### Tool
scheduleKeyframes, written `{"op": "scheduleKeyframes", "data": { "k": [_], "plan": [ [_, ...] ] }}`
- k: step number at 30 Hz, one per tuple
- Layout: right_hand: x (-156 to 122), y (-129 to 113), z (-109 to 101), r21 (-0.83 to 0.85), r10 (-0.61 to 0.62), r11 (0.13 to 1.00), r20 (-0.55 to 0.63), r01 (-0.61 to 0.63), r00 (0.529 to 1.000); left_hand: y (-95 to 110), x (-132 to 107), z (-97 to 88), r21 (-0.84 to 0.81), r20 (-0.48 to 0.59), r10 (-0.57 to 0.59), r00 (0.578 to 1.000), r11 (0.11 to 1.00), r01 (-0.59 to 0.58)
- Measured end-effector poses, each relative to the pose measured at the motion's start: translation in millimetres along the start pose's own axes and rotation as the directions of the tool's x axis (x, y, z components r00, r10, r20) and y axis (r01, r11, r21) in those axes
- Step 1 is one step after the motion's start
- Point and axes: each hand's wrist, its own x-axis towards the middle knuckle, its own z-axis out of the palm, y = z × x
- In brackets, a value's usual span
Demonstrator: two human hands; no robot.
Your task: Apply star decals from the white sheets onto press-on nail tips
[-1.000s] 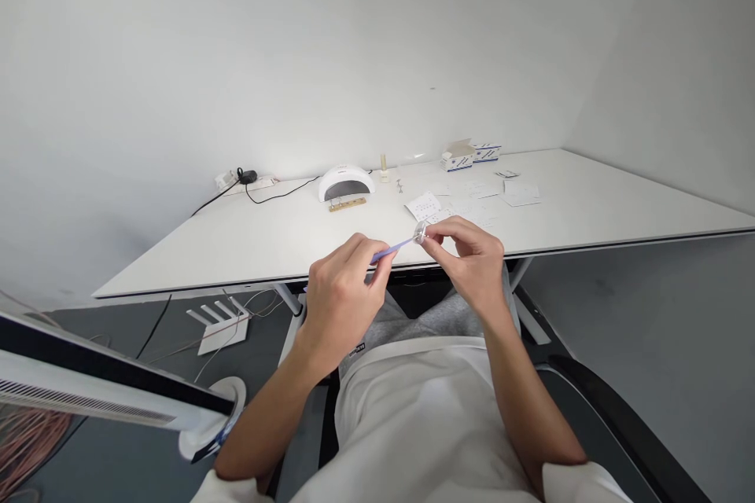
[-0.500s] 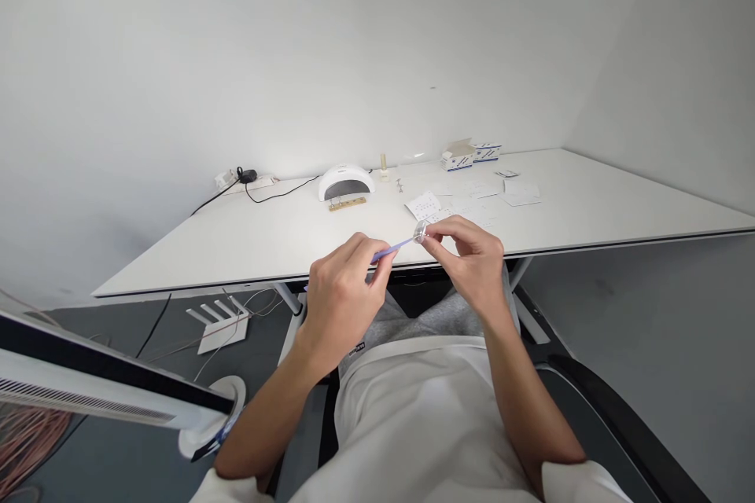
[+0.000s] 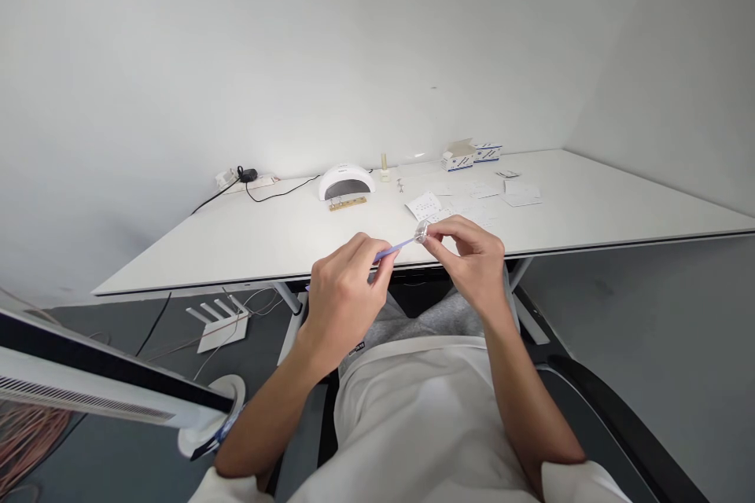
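Above the front edge of the white table, my left hand (image 3: 349, 283) pinches a slim purple stick (image 3: 392, 249) between thumb and fingers. The stick slants up to the right, and its far end reaches a small shiny clear piece (image 3: 421, 232). Whether the two touch I cannot make out. My right hand (image 3: 472, 259) grips that clear piece between thumb and fingertips. On the table beyond lie printed white sheets (image 3: 423, 206). A gold strip with small posts (image 3: 348, 204) rests in front of a white nail lamp (image 3: 346, 181).
Farther back stand a nail polish bottle (image 3: 384, 169), small silvery pieces (image 3: 399, 185) and white-and-blue boxes (image 3: 458, 156). A black adapter (image 3: 248, 175) with cable lies at the left rear. On the floor are a white router (image 3: 224, 332) and a tower-shaped appliance (image 3: 118, 381).
Almost nothing differs. Both hands keep their grips, with only a very slight shift of the stick and the clear piece to the right.
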Motion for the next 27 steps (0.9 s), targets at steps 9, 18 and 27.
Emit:
{"op": "scheduleKeyframes", "data": {
  "k": [9,18,27],
  "plan": [
    [-0.1,-0.3,-0.1,-0.008,0.013,1.0,0.008,-0.013,1.0,-0.2,0.0,0.3,0.0,0.008,-0.008,1.0,1.0,0.008],
    [0.0,-0.6,-0.4,-0.003,0.02,1.0,0.017,-0.02,1.0,-0.5,-0.4,0.2,0.0,0.014,-0.005,1.0,1.0,0.005],
    [0.6,0.0,-0.5,-0.008,0.023,1.0,0.016,-0.023,1.0,0.4,-0.6,0.4,0.008,0.017,-0.004,1.0,1.0,0.004]
  ]
}}
